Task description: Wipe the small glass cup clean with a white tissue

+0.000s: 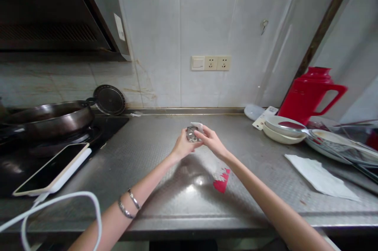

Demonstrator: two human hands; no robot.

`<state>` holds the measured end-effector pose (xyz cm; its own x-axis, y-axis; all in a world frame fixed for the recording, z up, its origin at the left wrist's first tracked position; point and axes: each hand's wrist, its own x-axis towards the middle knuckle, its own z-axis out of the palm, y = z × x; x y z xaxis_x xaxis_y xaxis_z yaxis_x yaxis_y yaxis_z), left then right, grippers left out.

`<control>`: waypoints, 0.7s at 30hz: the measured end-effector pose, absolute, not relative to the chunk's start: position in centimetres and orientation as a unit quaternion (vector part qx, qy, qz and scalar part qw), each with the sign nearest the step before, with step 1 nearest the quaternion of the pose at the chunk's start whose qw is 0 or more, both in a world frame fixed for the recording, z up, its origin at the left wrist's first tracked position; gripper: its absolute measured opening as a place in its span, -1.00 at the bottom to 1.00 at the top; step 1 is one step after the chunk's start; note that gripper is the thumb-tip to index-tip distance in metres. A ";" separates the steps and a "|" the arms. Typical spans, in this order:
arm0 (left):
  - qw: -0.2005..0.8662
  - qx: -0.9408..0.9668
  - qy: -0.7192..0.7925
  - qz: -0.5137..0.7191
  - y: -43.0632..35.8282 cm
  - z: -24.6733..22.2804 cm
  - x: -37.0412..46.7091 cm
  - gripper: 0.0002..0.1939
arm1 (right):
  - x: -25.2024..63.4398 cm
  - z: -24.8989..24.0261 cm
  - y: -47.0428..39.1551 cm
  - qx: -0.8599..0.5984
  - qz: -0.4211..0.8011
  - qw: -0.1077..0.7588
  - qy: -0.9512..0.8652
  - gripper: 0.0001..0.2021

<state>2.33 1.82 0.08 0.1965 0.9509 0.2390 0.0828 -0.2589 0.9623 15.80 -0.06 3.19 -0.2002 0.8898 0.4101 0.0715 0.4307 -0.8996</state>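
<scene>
Over the middle of the counter, my left hand [182,146] is closed around a small, shiny dark-grey object [191,134]. Its kind is too small to make out. My right hand [213,141] meets it from the other side, with its thumb pressed on the object's face. Between the right fingers is a folded white piece, like tissue [197,126], touching the object's top edge. Below the hands, a torn red and silvery scrap [222,181] lies on the metal counter. Two silver bracelets [126,208] circle my left forearm.
Left, a pan [56,119] sits on the black stove, with a phone [53,170] on a white block and a looping cable [85,194] nearer me. Right stand a red thermos jug [307,93], stacked bowls [283,135], plates [333,152] and a white napkin [320,176].
</scene>
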 end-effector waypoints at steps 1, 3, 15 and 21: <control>0.457 0.636 0.400 0.477 1.8 0.2 2.3 -0.36 | 15.7 3.2 -0.3 -0.352 0.397 0.517 -0.671 -0.61; 0.467 0.648 0.382 0.465 1.7 0.2 2.2 -0.37 | 15.6 3.3 -0.5 -0.345 0.403 0.516 -0.672 -0.56; 0.367 0.731 0.328 0.474 1.3 0.3 0.6 0.11 | 17.2 4.0 -0.5 -0.372 0.542 0.468 -0.591 -0.61; 0.318 0.727 0.378 0.476 1.3 -0.2 1.4 -0.17 | 16.8 3.9 0.8 -0.457 0.387 0.497 -0.628 -0.57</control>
